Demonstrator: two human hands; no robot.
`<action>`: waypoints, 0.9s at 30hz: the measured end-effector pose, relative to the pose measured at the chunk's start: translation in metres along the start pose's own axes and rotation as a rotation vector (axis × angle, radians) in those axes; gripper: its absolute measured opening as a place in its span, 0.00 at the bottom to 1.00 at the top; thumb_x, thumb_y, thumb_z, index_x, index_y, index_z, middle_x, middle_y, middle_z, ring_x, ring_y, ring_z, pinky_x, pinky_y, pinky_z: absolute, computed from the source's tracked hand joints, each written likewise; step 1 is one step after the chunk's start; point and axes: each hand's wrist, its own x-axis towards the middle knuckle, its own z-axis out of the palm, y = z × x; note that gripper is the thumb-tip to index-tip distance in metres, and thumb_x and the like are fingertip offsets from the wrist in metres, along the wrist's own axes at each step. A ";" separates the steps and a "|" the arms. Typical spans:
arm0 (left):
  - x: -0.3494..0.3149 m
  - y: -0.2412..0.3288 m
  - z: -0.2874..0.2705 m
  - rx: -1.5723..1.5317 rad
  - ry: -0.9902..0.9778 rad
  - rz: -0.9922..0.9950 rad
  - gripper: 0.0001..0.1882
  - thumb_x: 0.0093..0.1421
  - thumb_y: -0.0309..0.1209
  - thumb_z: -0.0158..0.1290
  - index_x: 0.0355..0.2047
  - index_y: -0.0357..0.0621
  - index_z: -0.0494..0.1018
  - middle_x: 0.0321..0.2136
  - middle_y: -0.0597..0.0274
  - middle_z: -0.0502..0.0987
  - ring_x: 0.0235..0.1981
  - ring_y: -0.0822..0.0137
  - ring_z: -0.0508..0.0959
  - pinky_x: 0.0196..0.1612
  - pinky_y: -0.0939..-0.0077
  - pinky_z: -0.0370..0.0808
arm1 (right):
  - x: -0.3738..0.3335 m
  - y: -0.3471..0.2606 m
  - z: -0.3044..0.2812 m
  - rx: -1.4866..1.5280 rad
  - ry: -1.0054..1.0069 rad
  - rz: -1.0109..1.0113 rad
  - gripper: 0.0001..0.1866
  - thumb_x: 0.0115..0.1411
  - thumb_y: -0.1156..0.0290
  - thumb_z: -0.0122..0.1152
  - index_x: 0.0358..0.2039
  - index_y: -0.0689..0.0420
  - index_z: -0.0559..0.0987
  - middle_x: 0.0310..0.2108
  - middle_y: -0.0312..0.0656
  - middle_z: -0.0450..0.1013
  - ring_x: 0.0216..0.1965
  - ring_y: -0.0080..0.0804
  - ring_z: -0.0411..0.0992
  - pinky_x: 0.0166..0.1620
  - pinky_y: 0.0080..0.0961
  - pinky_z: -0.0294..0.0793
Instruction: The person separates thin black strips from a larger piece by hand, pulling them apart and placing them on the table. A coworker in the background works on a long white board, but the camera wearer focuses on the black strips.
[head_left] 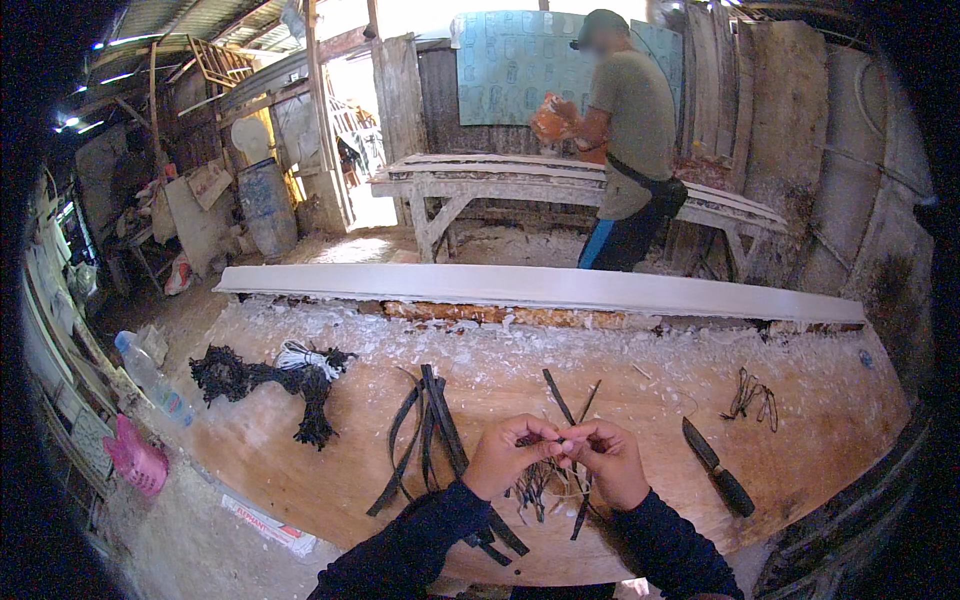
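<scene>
My left hand (505, 456) and my right hand (610, 464) meet over the near middle of the table, fingertips pinched together. A small dark bit shows between them, too small to name. A thin pale strand curves below my right hand. Under my hands lies a loose bunch of thin dark and pale cords (538, 490). Long black flat strips (428, 432) lie to the left of my left hand, some running under that forearm. More narrow black strips (557, 393) stick out beyond my fingers. A knife (716, 466) with a black handle rests right of my right hand.
Bundles of black cord (268, 378), one with white strands, lie at left near a plastic bottle (153, 377). A small dark cord tangle (750, 400) lies at right. A long white moulding (540, 287) spans the table's far edge. Beyond, a person (635, 130) stands at another bench (490, 175).
</scene>
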 end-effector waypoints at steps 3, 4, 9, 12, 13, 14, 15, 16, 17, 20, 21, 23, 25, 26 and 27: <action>0.001 0.000 -0.009 0.074 -0.077 -0.033 0.04 0.51 0.21 0.53 0.27 0.39 0.69 0.29 0.61 0.75 0.32 0.73 0.74 0.38 0.80 0.71 | 0.001 -0.002 -0.003 0.069 -0.046 0.078 0.06 0.52 0.78 0.55 0.32 0.64 0.74 0.28 0.41 0.73 0.26 0.23 0.71 0.31 0.16 0.70; 0.001 0.000 -0.010 0.009 -0.114 -0.043 0.04 0.51 0.21 0.53 0.28 0.39 0.70 0.29 0.62 0.75 0.31 0.73 0.74 0.38 0.80 0.71 | 0.001 -0.002 -0.003 0.111 -0.064 0.108 0.06 0.52 0.77 0.55 0.31 0.63 0.74 0.28 0.41 0.73 0.26 0.23 0.71 0.31 0.15 0.70; 0.004 0.006 -0.011 -0.037 -0.190 0.020 0.04 0.52 0.25 0.53 0.27 0.38 0.70 0.26 0.66 0.74 0.27 0.77 0.72 0.32 0.84 0.70 | 0.001 -0.006 -0.004 0.176 -0.113 0.210 0.05 0.52 0.76 0.56 0.31 0.61 0.74 0.26 0.39 0.72 0.25 0.23 0.71 0.29 0.15 0.70; 0.002 0.012 -0.015 0.087 -0.191 -0.228 0.01 0.53 0.23 0.51 0.27 0.39 0.70 0.25 0.67 0.73 0.25 0.78 0.71 0.27 0.85 0.70 | 0.000 -0.010 -0.003 0.204 -0.131 0.240 0.04 0.52 0.76 0.56 0.30 0.60 0.72 0.25 0.37 0.71 0.25 0.22 0.70 0.29 0.16 0.71; 0.002 0.013 -0.014 0.087 -0.206 -0.151 0.01 0.53 0.23 0.50 0.27 0.39 0.70 0.25 0.68 0.73 0.25 0.78 0.71 0.26 0.86 0.69 | -0.001 -0.011 -0.003 0.218 -0.136 0.241 0.04 0.51 0.76 0.56 0.29 0.59 0.72 0.24 0.37 0.70 0.25 0.21 0.69 0.29 0.16 0.72; 0.003 0.013 -0.015 0.113 -0.208 -0.104 0.00 0.54 0.22 0.50 0.27 0.39 0.70 0.25 0.68 0.72 0.25 0.78 0.71 0.26 0.86 0.69 | -0.002 -0.012 -0.003 0.240 -0.114 0.221 0.04 0.51 0.78 0.55 0.29 0.59 0.71 0.23 0.36 0.69 0.24 0.21 0.69 0.29 0.17 0.72; 0.002 0.013 -0.015 0.138 -0.207 -0.059 0.01 0.54 0.22 0.49 0.27 0.39 0.70 0.25 0.68 0.72 0.24 0.79 0.70 0.25 0.86 0.69 | -0.003 -0.013 -0.003 0.262 -0.092 0.205 0.04 0.51 0.79 0.55 0.28 0.58 0.70 0.23 0.35 0.69 0.23 0.21 0.69 0.29 0.17 0.72; 0.004 0.012 -0.016 0.159 -0.191 -0.011 0.01 0.54 0.22 0.49 0.27 0.39 0.70 0.25 0.68 0.72 0.25 0.79 0.70 0.25 0.86 0.69 | -0.003 -0.013 -0.003 0.282 -0.087 0.178 0.05 0.50 0.80 0.54 0.27 0.57 0.69 0.22 0.35 0.68 0.22 0.21 0.69 0.29 0.18 0.73; 0.007 0.011 -0.018 0.180 -0.178 0.038 0.01 0.54 0.22 0.48 0.27 0.39 0.69 0.26 0.68 0.72 0.25 0.79 0.70 0.25 0.86 0.69 | -0.003 -0.012 -0.002 0.277 -0.076 0.178 0.06 0.50 0.81 0.54 0.27 0.57 0.67 0.21 0.34 0.67 0.22 0.21 0.68 0.29 0.19 0.73; 0.008 0.006 -0.021 0.189 -0.157 0.076 0.01 0.55 0.22 0.48 0.28 0.38 0.69 0.26 0.67 0.72 0.26 0.79 0.70 0.26 0.85 0.70 | -0.001 -0.006 0.000 0.263 -0.072 0.145 0.08 0.50 0.82 0.53 0.26 0.55 0.64 0.21 0.34 0.65 0.23 0.21 0.68 0.30 0.21 0.74; 0.008 0.004 -0.021 0.183 -0.150 0.053 0.02 0.55 0.23 0.49 0.28 0.38 0.69 0.27 0.67 0.72 0.26 0.79 0.71 0.27 0.85 0.70 | -0.001 -0.005 0.001 0.260 -0.071 0.133 0.09 0.50 0.82 0.53 0.25 0.55 0.64 0.21 0.34 0.64 0.24 0.21 0.68 0.30 0.22 0.75; 0.006 0.003 -0.021 0.134 -0.133 0.033 0.03 0.55 0.24 0.49 0.30 0.38 0.69 0.27 0.67 0.72 0.28 0.78 0.71 0.28 0.85 0.70 | 0.000 -0.003 0.001 0.237 -0.071 0.115 0.10 0.50 0.82 0.52 0.26 0.54 0.63 0.21 0.34 0.64 0.24 0.21 0.69 0.29 0.21 0.74; 0.005 0.003 -0.021 0.094 -0.127 -0.017 0.05 0.55 0.25 0.50 0.32 0.38 0.69 0.28 0.66 0.72 0.29 0.77 0.72 0.29 0.85 0.70 | 0.000 -0.004 0.001 0.206 -0.070 0.105 0.10 0.51 0.82 0.52 0.26 0.54 0.62 0.21 0.34 0.65 0.24 0.22 0.69 0.27 0.18 0.72; 0.005 0.003 -0.020 0.079 -0.128 -0.042 0.07 0.54 0.25 0.51 0.34 0.39 0.69 0.29 0.66 0.73 0.30 0.77 0.72 0.30 0.85 0.71 | 0.000 -0.005 0.000 0.181 -0.066 0.109 0.10 0.51 0.82 0.52 0.26 0.54 0.62 0.21 0.34 0.65 0.24 0.22 0.69 0.26 0.16 0.71; 0.005 0.004 -0.020 0.068 -0.123 -0.073 0.08 0.54 0.26 0.51 0.35 0.39 0.70 0.30 0.66 0.73 0.30 0.77 0.72 0.31 0.84 0.71 | -0.001 -0.007 -0.002 0.157 -0.063 0.114 0.10 0.51 0.82 0.52 0.27 0.54 0.62 0.21 0.34 0.65 0.24 0.22 0.69 0.25 0.15 0.69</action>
